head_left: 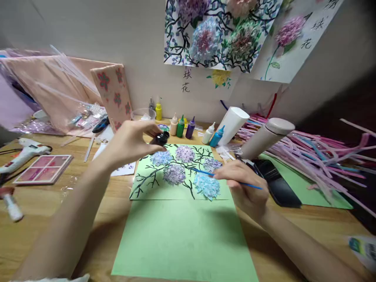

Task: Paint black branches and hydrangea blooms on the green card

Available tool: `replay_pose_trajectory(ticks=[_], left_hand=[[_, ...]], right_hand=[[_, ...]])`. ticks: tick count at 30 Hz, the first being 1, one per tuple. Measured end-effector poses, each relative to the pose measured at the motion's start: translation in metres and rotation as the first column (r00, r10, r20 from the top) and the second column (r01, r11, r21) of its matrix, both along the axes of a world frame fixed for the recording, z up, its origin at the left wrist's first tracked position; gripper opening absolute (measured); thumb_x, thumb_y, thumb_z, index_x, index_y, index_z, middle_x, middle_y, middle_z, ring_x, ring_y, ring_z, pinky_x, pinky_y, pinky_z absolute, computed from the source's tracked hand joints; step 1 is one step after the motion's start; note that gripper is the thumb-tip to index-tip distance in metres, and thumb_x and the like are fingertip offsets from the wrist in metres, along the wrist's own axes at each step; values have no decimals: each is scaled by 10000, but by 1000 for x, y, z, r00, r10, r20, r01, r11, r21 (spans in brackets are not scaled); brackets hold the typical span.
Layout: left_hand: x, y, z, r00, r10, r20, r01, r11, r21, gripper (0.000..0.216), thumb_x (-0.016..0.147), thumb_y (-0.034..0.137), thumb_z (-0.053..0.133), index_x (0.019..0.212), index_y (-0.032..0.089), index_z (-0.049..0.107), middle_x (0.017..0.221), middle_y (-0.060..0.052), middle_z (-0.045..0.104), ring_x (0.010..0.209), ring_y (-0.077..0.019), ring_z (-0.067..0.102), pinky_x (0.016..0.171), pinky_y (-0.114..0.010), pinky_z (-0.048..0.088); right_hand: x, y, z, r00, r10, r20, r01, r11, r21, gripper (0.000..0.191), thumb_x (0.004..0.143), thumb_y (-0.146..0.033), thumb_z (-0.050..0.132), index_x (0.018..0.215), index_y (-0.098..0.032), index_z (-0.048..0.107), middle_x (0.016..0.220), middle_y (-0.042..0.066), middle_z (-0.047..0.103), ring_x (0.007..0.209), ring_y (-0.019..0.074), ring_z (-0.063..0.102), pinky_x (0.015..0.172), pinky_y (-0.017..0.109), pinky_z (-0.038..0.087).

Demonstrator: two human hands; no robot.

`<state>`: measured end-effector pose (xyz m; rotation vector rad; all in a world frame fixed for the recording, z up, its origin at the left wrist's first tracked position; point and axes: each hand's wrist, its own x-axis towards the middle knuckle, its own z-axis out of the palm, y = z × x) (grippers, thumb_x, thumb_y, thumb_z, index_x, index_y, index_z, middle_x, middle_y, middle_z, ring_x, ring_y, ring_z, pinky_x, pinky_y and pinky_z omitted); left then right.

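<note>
Pinching a small black bottle (160, 139) between thumb and fingertips, the left hand (132, 141) hangs over the top-left corner of the flower painting (176, 192), which lies flat on the bench (96, 196). The right hand (243, 186) is curled around a thin blue brush (205, 172), tip pointing left across the blossoms; whether it touches the paper, I cannot tell. A blank green sheet (185, 239) lies nearer, against the painting's lower edge. Paint bottles (180, 126) line up behind.

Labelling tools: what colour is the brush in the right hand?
Blue; the brush in the right hand shows best in the head view.
</note>
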<state>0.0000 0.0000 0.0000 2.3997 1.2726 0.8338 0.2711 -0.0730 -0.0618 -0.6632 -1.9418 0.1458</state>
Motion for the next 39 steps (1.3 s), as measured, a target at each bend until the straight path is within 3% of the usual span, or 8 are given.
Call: replay_pose_trajectory(ticks=[5, 12, 17, 26, 33, 36, 39], left_hand=[[24, -3, -16, 982, -78, -172, 80, 997, 8, 229, 681, 284, 659, 895, 206, 638, 892, -18, 687, 821, -180, 622, 679, -278, 439], [35, -2, -31, 952, -45, -302, 72, 994, 77, 190, 681, 211, 614, 870, 202, 621, 859, -30, 668, 793, -176, 594, 637, -260, 405], [38, -3, -32, 928, -29, -372, 87, 987, 138, 147, 661, 191, 622, 808, 202, 628, 767, -25, 653, 742, -182, 565, 586, -262, 371], [37, -4, -31, 924, -54, -379, 113, 984, 135, 140, 669, 202, 613, 805, 222, 639, 723, 4, 651, 726, -175, 555, 641, -279, 395], [33, -2, -29, 925, -45, -378, 95, 989, 114, 168, 667, 221, 628, 835, 218, 633, 776, -6, 653, 733, -172, 550, 631, -272, 382], [27, 0, -24, 937, -13, -348, 62, 989, 131, 150, 679, 228, 621, 829, 219, 622, 802, -1, 653, 764, -172, 546, 626, -267, 374], [20, 0, -19, 949, 28, -316, 18, 990, 139, 160, 685, 251, 622, 843, 225, 617, 826, 5, 657, 788, -173, 549, 587, -257, 351]], right_hand=[[6, 3, 10, 987, -124, -103, 137, 982, 132, 260, 934, -296, 396, 884, -212, 638, 808, 50, 679, 765, 191, 621, 689, 355, 466], [7, 6, 9, 999, -43, 3, 42, 997, 71, 242, 934, -278, 397, 893, -196, 621, 776, 53, 669, 775, 194, 624, 695, 354, 467], [7, 5, 8, 997, -27, 74, 23, 998, 52, 212, 924, -260, 427, 906, -179, 622, 806, 59, 671, 781, 187, 621, 722, 349, 468], [7, 2, 10, 993, -34, 113, 27, 997, 67, 222, 929, -263, 418, 908, -175, 621, 820, 68, 668, 792, 186, 610, 711, 340, 474], [9, 2, 9, 998, -46, -40, 51, 991, 122, 237, 930, -273, 413, 864, -191, 625, 704, 45, 650, 714, 179, 607, 636, 327, 467], [8, 2, 4, 995, -17, -94, 21, 999, 42, 235, 924, -256, 426, 813, -188, 622, 656, 39, 627, 645, 163, 578, 575, 306, 452], [5, 2, -5, 997, 62, -48, -67, 993, -99, 210, 913, -210, 444, 790, -177, 610, 647, 38, 619, 610, 147, 560, 556, 291, 446]])
